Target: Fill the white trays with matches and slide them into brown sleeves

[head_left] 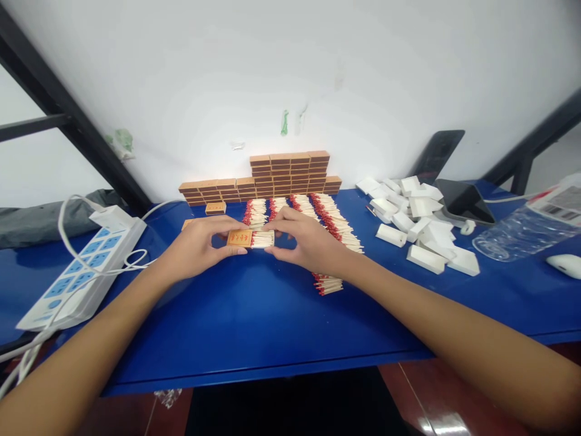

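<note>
Between my two hands is a matchbox, its yellow-orange sleeve (239, 238) on the left and its white tray (263, 238), full of matches, partly out to the right. My left hand (200, 245) is closed on the sleeve with thumb and fingers. The tray's right end is pinched by my right hand (302, 239). Just behind and under my right hand lie rows of red-tipped matches (333, 221). A smaller bunch of matches (329, 284) shows below my right wrist. One closed matchbox (215, 208) lies beyond my left hand; another is partly hidden by it.
Stacked matchboxes (290, 172) line the wall. To the right is a heap of white trays (417, 212), with a dark phone-like device (465, 200) and a plastic bottle (517, 230) beyond. A power strip (86, 272) with white cables is on the left of the blue table (254, 333).
</note>
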Tool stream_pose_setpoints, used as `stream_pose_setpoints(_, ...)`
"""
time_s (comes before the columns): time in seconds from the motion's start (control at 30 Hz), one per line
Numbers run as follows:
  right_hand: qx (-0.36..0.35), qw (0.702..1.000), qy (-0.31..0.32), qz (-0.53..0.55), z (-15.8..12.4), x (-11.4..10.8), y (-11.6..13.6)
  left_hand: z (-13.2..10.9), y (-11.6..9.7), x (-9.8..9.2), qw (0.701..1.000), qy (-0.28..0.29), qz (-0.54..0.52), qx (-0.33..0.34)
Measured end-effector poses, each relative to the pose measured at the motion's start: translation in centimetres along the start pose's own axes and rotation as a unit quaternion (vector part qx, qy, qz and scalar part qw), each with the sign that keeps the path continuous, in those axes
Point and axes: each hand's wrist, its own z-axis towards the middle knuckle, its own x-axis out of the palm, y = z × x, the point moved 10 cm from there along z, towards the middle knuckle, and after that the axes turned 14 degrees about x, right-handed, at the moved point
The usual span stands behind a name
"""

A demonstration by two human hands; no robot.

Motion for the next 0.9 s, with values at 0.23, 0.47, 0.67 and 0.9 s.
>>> stream_pose_setpoints(0.23,0.014,0.999,0.000,0.031,0.1,0.1,-0.2,0.1,-0.1,-0.2,1.000,-0.018,-0.019,-0.014)
stream_pose_setpoints(0.47,0.054,0.989,-0.024,0.137,0.1,0.3,-0.5,0.1,-0.8,0.2,0.994,-0.061,-0.073,-0.044)
stream_pose_setpoints(0.67,0.083,0.981,-0.012,0.176,0.1,0.5,-0.3,0.0,-0.9,1.3,0.979,-0.063,-0.183,-0.067)
stream_pose_setpoints(0.9,0.132,0.970,0.070,0.191,0.0,2.0,-1.5,0.0,-3.2,2.2,0.973,0.001,-0.224,-0.051)
